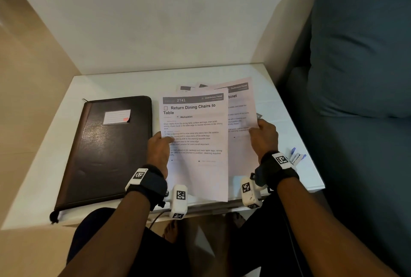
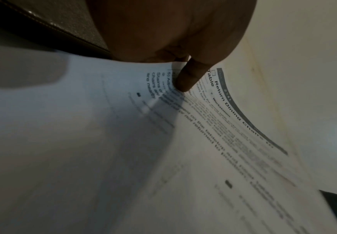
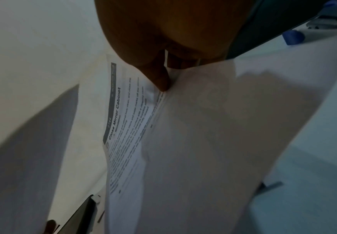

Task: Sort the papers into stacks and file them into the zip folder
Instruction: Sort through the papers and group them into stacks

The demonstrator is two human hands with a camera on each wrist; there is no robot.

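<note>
The left hand [image 1: 159,147] pinches the left edge of the front sheet [image 1: 195,143], thumb on the print. The right hand [image 1: 264,137] pinches the sheet behind [image 1: 241,112] at its right edge. More papers [image 1: 189,87] lie beyond on the table [image 1: 289,121]. The closed zip folder [image 1: 104,150] lies flat, left of them.

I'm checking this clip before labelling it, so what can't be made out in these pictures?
- Head view: most of the right hand's sheet, covered by the Return Dining Chairs sheet pinched in the left hand.
- Head view: sheets on the table behind, mostly covered.
- Head view: zip folder label, too small.
- Wrist views: body text, blurred.
</note>
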